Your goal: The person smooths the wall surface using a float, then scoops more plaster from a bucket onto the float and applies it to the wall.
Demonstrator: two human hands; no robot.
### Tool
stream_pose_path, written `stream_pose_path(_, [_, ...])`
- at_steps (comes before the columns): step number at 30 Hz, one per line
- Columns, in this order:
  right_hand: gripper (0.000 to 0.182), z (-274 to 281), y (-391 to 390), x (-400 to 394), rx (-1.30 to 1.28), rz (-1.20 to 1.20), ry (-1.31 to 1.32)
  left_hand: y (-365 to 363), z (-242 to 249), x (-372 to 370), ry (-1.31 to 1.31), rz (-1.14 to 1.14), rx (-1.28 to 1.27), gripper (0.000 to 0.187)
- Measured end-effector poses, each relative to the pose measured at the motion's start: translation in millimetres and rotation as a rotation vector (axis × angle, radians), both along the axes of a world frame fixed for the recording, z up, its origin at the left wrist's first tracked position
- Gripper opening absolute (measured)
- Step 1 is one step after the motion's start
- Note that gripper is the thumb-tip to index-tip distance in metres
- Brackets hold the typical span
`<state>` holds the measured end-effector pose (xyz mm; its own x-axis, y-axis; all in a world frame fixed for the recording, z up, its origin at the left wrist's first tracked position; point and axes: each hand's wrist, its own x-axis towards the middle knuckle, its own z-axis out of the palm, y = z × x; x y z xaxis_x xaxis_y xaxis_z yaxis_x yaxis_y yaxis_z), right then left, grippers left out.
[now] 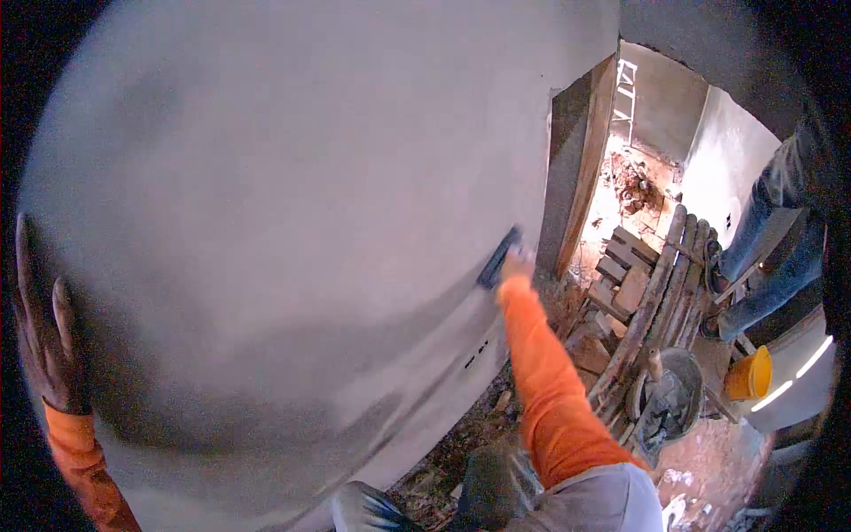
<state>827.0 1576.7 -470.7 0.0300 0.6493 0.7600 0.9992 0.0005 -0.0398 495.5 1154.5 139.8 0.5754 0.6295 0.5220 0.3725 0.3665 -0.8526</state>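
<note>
A grey plastered wall (319, 195) fills most of the view, with darker, damp-looking patches low down. At the far left my left hand (44, 332) has its fingers stretched out along the wall and holds nothing. My right hand (517, 262), arm reaching out in an orange sleeve, is closed on a dark plastering trowel (498, 259). The trowel's flat face is against the plaster close to the wall's right edge, and its handle is hidden by my fingers.
Right of the wall is an opening with a wooden board (589, 168) along it. Wooden poles (660, 293) and stacked blocks (627, 266) lie beyond. A mortar bucket (684, 377) and a yellow bucket (750, 374) stand nearby. Another person's jeans-clad legs (767, 266) show at right.
</note>
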Motion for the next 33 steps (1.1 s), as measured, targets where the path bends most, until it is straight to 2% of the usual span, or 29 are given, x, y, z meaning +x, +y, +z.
stream_pose_path(2, [0.031, -8.7, -44.5, -33.4, -0.170, 0.279, 1.473, 0.0, -0.9, -2.7, 0.010, -0.010, -0.004, 0.054])
stream_pose_path(4, [0.036, 109.8, -70.1, -33.5, -0.201, 0.208, 1.251, -1.4, -1.5, -4.5, 0.023, -0.014, -0.010, 0.054])
stream_pose_path(5, [0.037, 140.2, -54.5, -41.4, 0.098, 0.374, 1.356, 0.1, -1.1, -5.5, 0.030, -0.015, -0.017, 0.055])
stream_pose_path(7, [0.043, 272.1, -69.4, -42.2, 0.378, 0.662, 1.238, 0.6, -1.4, -9.1, 0.049, -0.025, -0.026, 0.055])
stream_pose_path(8, [0.042, 320.6, -71.6, -39.5, 0.487, 0.705, 1.025, 0.6, -2.6, -11.2, 0.055, -0.031, -0.027, 0.055])
stream_pose_path(10, [0.040, 369.0, -52.6, -34.8, 0.574, 0.690, 0.977, 1.6, -5.0, -12.3, 0.071, -0.033, -0.035, 0.056])
stream_pose_path(12, [0.040, 350.5, 0.7, -11.9, 0.592, 0.507, 1.103, 4.2, -3.5, -13.1, 0.086, -0.030, -0.043, 0.056])
stream_pose_path(14, [0.040, 276.7, 21.4, 11.1, 0.056, 0.476, 1.781, 3.2, -2.0, -12.2, 0.109, -0.030, -0.045, 0.057])
stream_pose_path(15, [0.034, 218.2, 16.2, 19.4, 0.014, 0.296, 1.399, 3.0, -1.5, -12.0, 0.114, -0.032, -0.045, 0.057])
stream_pose_path(17, [0.037, 53.2, 29.3, 3.7, -0.259, 0.081, 1.229, 2.3, -2.5, -14.1, 0.124, -0.037, -0.043, 0.058])
stream_pose_path(18, [0.037, -6.9, 3.2, -5.5, -0.369, 0.032, 1.243, 2.7, -1.7, -13.5, 0.124, -0.037, -0.045, 0.058])
stream_pose_path(20, [0.038, -67.1, -43.1, -19.6, -0.437, 0.030, 1.396, 2.6, 0.0, -13.4, 0.133, -0.033, -0.049, 0.059])
stream_pose_path(21, [0.038, -66.7, -39.6, -18.5, -0.422, 0.038, 1.429, 0.3, 1.5, -12.9, 0.143, -0.033, -0.044, 0.059])
stream_pose_path(23, [0.038, -18.7, 5.5, -1.1, -0.284, 0.063, 1.402, -2.6, 2.4, -9.2, 0.161, -0.026, -0.040, 0.060])
stream_pose_path(26, [0.040, 107.5, 94.4, 47.2, 0.106, 0.195, 1.261, 7.6, 0.1, -6.4, 0.187, -0.036, -0.052, 0.060])
stream_pose_path(27, [0.038, 197.2, 58.1, 58.7, -0.056, 0.345, 1.387, 7.2, 1.2, -7.9, 0.189, -0.039, -0.052, 0.061])
stream_pose_path(28, [0.035, 188.2, 108.2, 65.2, 0.214, 0.469, 1.396, 12.6, 0.9, -5.8, 0.202, -0.046, -0.057, 0.061])
stream_pose_path(30, [0.036, 219.5, 71.6, 60.0, 0.274, 0.530, 1.162, 18.1, 5.3, -3.3, 0.224, -0.070, -0.065, 0.062])
stream_pose_path(31, [0.037, 195.6, 66.3, 55.7, 0.296, 0.685, 1.144, 21.6, 6.3, -1.8, 0.228, -0.079, -0.071, 0.062])
stream_pose_path(32, [0.038, 168.4, 44.6, 45.8, 0.211, 0.613, 1.079, 20.1, 9.3, -1.0, 0.242, -0.094, -0.078, 0.062])
stream_pose_path(33, [0.040, 119.5, 30.9, 37.6, 0.234, 0.691, 0.998, 18.2, 6.1, 2.3, 0.204, -0.058, -0.053, 0.063])
